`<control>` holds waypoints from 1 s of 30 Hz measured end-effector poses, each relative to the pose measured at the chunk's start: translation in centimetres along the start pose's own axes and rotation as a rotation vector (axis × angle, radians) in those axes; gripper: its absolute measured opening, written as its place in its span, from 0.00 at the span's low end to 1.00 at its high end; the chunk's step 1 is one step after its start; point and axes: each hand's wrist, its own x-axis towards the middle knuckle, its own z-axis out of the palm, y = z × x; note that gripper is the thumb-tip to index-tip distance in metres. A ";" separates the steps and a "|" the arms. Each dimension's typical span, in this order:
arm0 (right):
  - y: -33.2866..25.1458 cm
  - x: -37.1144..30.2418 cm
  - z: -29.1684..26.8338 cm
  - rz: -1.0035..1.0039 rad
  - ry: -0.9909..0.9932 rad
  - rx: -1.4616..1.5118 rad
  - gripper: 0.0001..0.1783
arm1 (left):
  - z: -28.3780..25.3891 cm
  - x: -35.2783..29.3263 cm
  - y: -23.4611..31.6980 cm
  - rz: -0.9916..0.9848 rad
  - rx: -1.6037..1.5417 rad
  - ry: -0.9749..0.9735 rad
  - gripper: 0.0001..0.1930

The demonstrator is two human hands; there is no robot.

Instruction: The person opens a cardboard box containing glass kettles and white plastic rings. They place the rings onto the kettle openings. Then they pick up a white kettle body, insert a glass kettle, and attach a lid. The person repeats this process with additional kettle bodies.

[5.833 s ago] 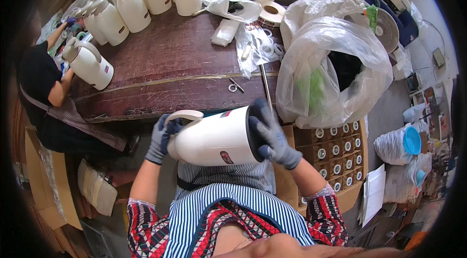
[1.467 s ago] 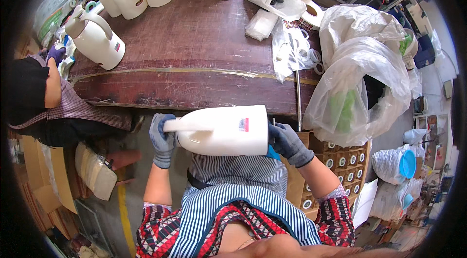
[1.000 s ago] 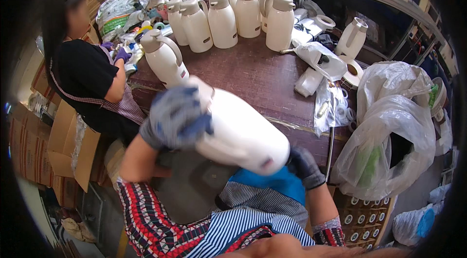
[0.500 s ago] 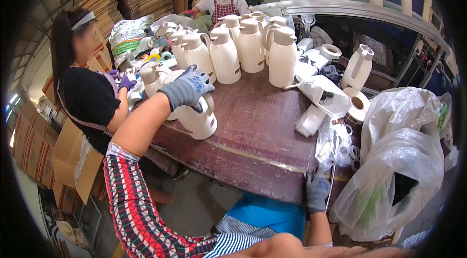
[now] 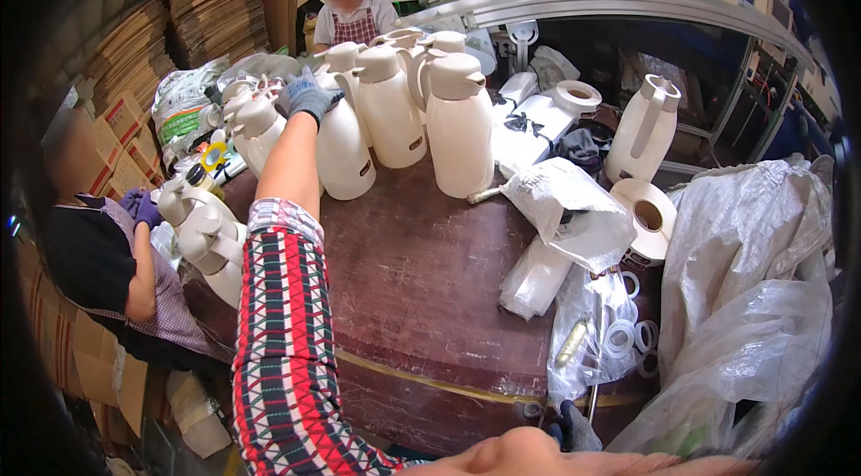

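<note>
My left hand (image 5: 311, 97), in a grey-blue work glove, reaches across the table and is closed over the top of a cream thermos jug (image 5: 343, 151). The glove hides that jug's lid. Several similar jugs stand around it, among them a thermos jug (image 5: 460, 131) to the right and another thermos jug (image 5: 387, 108) just behind. At the near left are more cream jugs (image 5: 215, 247), partly overlapping. My right hand (image 5: 574, 431), also gloved, is low at the table's near edge beside a thin metal rod (image 5: 593, 402); its fingers are mostly hidden.
The dark red table (image 5: 404, 270) carries a plastic bag (image 5: 574, 207), a label roll (image 5: 646, 216), white rings (image 5: 619, 337) and a jug (image 5: 643, 131) at right. A big clear bag (image 5: 753, 296) hangs at the right edge. Co-workers stand at left (image 5: 99, 261) and far side (image 5: 354, 14).
My left hand has left the near-left jug and moved farther across the table onto another jug. The view has shifted forward, and my right hand now sits lower in the picture.
</note>
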 end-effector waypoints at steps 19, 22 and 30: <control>23.3 -35.4 -17.4 0.139 0.826 -0.976 0.30 | -4.9 -57.4 -17.0 -0.130 -1.740 -1.199 0.36; 27.8 -36.9 -19.3 0.240 0.445 -1.007 0.33 | -3.6 -60.1 -17.9 -0.041 -1.760 -1.288 0.36; 33.6 -34.4 -19.7 0.339 0.277 -1.043 0.34 | -6.5 -60.6 -15.7 0.463 -1.040 -0.346 0.35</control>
